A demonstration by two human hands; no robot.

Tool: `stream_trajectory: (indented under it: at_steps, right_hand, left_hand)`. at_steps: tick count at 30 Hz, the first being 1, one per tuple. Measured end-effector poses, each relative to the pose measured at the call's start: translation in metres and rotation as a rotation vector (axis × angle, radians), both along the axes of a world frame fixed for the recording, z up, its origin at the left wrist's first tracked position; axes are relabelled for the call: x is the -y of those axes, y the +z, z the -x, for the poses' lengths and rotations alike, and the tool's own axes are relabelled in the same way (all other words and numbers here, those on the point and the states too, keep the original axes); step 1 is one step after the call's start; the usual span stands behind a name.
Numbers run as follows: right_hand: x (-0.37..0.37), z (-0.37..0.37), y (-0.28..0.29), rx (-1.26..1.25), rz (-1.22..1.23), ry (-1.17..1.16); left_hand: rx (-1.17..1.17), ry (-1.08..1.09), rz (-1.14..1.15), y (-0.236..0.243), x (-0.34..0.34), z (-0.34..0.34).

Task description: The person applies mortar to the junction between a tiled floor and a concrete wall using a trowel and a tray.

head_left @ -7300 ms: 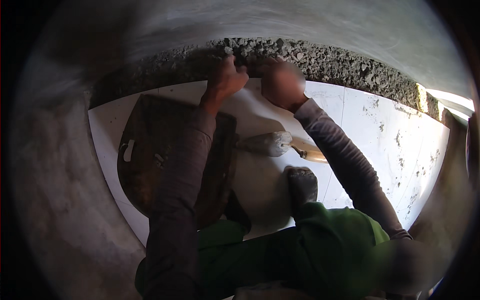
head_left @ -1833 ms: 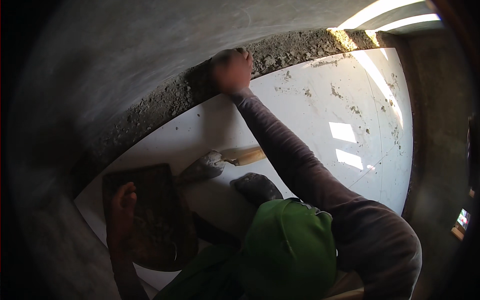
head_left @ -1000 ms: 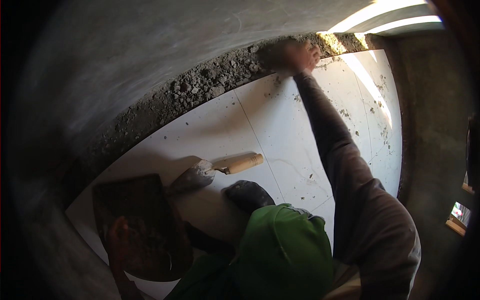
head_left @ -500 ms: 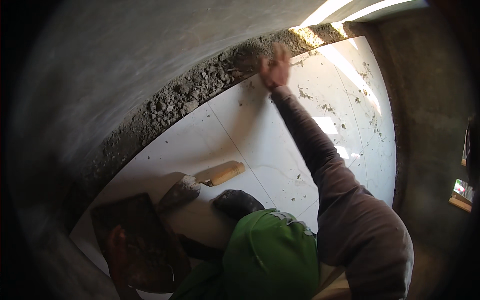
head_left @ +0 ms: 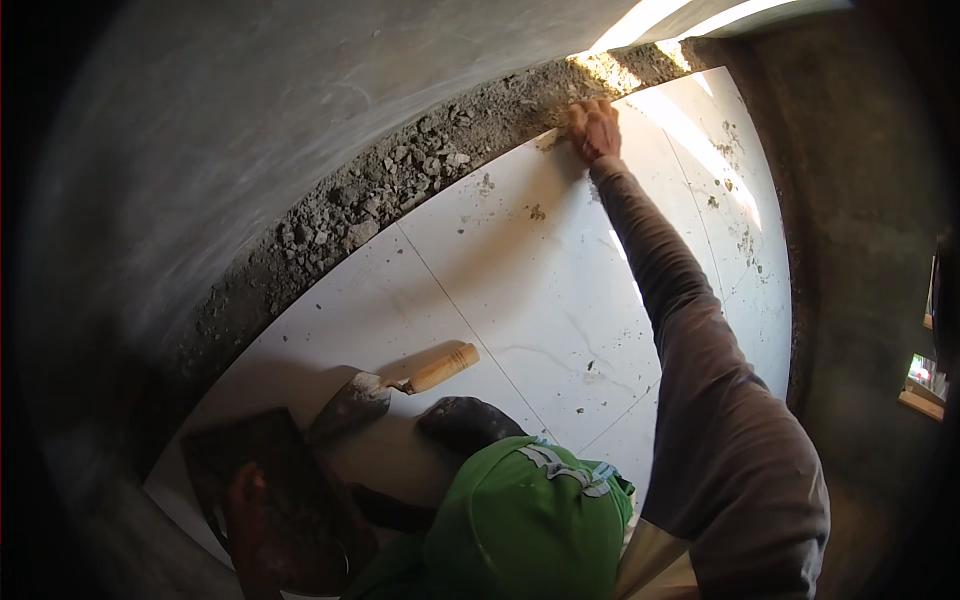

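My right hand (head_left: 595, 130) is at the far edge of the white tiled floor (head_left: 520, 290), where the tile meets a strip of loose soil and rubble (head_left: 400, 175). Its fingers curl downward and press together; whatever lies under them is hidden. Down in the shadow at the lower left, my left hand (head_left: 248, 490) shows dimly over a dark, flat-bottomed tray (head_left: 290, 530), its fingers too dark to make out. Between the tray and the tile's middle lies a trowel (head_left: 355, 400), its pale wooden handle pointing right.
A grey wall (head_left: 250, 90) rises behind the rubble, and another wall (head_left: 860, 230) stands at the right. Beside the trowel is a dark rounded thing (head_left: 465, 422), perhaps a shoe toe, partly behind green cloth (head_left: 530, 520). Dirt crumbs dot the tiles.
My right hand has moved a little right along the tile edge, its spread fingers now curled down. Dirt clumps show on the tile where the hand and arm were. The view has shifted slightly.
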State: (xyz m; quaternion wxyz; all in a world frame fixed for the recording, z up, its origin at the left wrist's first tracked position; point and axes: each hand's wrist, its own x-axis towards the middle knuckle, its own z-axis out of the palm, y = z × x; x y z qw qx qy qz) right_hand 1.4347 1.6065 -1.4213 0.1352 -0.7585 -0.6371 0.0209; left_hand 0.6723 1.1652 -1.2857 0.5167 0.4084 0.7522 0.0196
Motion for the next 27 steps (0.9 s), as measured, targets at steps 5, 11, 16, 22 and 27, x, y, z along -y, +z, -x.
stream_trajectory:
  at_steps: [5,11,16,22,27]
  right_hand:
    - [0.005,0.024,-0.011,0.124,-0.092,0.205]
    - [0.051,0.077,-0.028,-0.069,-0.158,0.379]
    - [0.096,0.154,-0.028,-0.063,-0.277,0.579]
    - [0.151,0.259,-0.010,-0.379,-0.140,0.515]
    - [0.137,0.311,-0.027,-0.183,-0.343,0.154]
  left_hand:
    - [0.053,0.088,0.047,-0.007,0.036,-0.002]
    - [0.035,0.035,0.089,0.015,0.036,-0.017]
    - [-0.012,0.044,0.057,0.028,0.051,-0.022]
    - [-0.021,-0.038,0.010,0.034,0.035,-0.018]
    - [-0.030,-0.194,-0.204,0.036,-0.012,-0.013]
